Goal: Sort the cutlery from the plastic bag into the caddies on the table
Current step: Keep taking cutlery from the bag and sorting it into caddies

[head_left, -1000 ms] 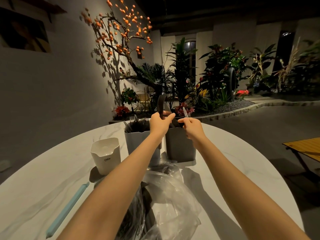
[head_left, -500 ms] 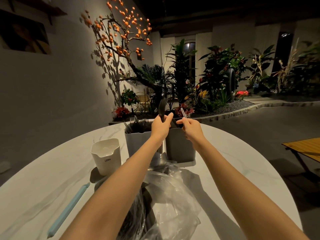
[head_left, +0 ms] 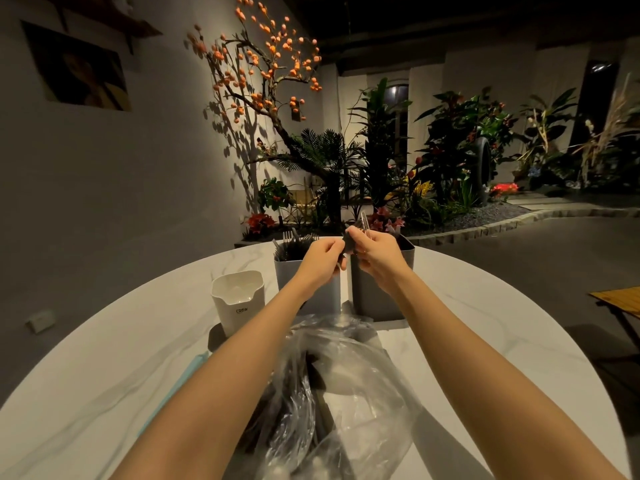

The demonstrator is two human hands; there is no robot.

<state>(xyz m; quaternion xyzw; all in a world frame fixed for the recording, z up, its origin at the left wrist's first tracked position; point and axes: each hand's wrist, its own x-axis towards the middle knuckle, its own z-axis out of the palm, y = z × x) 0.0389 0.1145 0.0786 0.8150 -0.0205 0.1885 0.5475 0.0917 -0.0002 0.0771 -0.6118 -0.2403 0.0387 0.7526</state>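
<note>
Head view: both my hands are raised over the two grey caddies at the far side of the round marble surface (head_left: 485,323). My left hand (head_left: 320,259) has its fingers curled round the lower end of a black utensil (head_left: 347,244); which kind it is I cannot tell. My right hand (head_left: 375,252) pinches the top of that same dark piece between thumb and forefinger, and a clear plastic utensil (head_left: 364,221) sticks up from its fingers. The hands almost touch.

Caddies, three counted: left grey caddy (head_left: 287,277) holds a crowd of black forks standing upright, too many and too dark to count; right grey caddy (head_left: 407,258) sits just beside it, contents hidden behind my right hand; one white caddy (head_left: 239,299) stands further left, apart from the grey pair, printed "CREW".

One clear plastic bag (head_left: 349,393) lies crumpled on the surface between my forearms, just in front of the grey caddies, with more black cutlery inside; number unreadable. One pale blue strip (head_left: 187,375) lies flat on the surface under my left forearm.
</note>
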